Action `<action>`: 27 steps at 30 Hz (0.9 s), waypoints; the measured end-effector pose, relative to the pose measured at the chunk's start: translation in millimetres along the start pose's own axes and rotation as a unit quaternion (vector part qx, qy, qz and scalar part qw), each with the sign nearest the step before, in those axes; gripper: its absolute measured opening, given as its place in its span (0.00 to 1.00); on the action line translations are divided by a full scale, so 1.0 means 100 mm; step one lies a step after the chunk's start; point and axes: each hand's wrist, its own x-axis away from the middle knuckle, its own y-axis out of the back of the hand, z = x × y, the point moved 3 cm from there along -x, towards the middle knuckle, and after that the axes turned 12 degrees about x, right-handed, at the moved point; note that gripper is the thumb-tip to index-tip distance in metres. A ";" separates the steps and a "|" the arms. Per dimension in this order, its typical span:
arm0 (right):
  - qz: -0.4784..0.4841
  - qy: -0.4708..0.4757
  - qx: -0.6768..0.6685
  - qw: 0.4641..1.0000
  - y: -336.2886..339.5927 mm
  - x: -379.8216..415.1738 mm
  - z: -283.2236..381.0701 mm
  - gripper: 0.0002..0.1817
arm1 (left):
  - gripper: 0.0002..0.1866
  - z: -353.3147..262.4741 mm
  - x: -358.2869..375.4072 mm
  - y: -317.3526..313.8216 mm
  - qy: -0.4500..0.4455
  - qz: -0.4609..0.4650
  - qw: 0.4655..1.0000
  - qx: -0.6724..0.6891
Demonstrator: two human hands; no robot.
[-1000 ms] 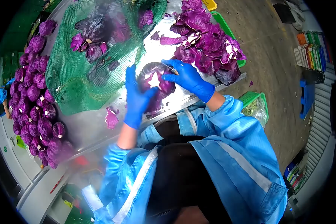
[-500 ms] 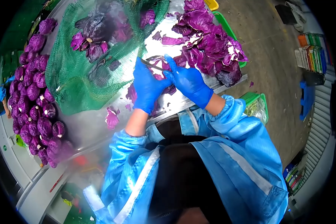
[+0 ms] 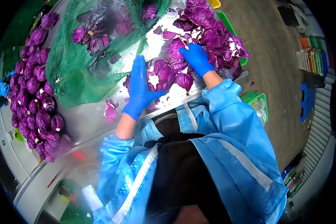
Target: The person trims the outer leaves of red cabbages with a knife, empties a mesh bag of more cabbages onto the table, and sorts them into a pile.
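My left hand (image 3: pixel 139 89), in a blue glove, has its fingers stretched out and its thumb spread. A red cabbage head (image 3: pixel 162 74) with a pale cut stem lies in the crook between them, against the glove. To the right, my right hand (image 3: pixel 197 59), also gloved in blue, is closed at the edge of a loose red cabbage leaf (image 3: pixel 174 48). The fingertips are partly hidden, and I cannot see the knife now. Another torn leaf (image 3: pixel 184 81) lies beside the cabbage head on the metal table (image 3: pixel 78 125).
A heap of loose purple leaves (image 3: pixel 216 33) covers the table's right side. Green netting (image 3: pixel 69 84) with cabbages lies at the left, beyond it a long pile of red cabbages (image 3: pixel 33 86). Green crates (image 3: pixel 265 108) stand on the floor. Another person's blue sleeve (image 3: pixel 0 91) shows far left.
My hands have moved apart: the right went up and right to the leaves, the left slightly down. The cabbage head is now uncovered, and the knife seen between the hands is out of sight.
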 end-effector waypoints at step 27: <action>0.009 0.301 -0.247 0.921 0.03 0.47 0.61 0.26 | 0.59 -0.09 0.14 -0.15 -0.006 -0.146 0.989 0.030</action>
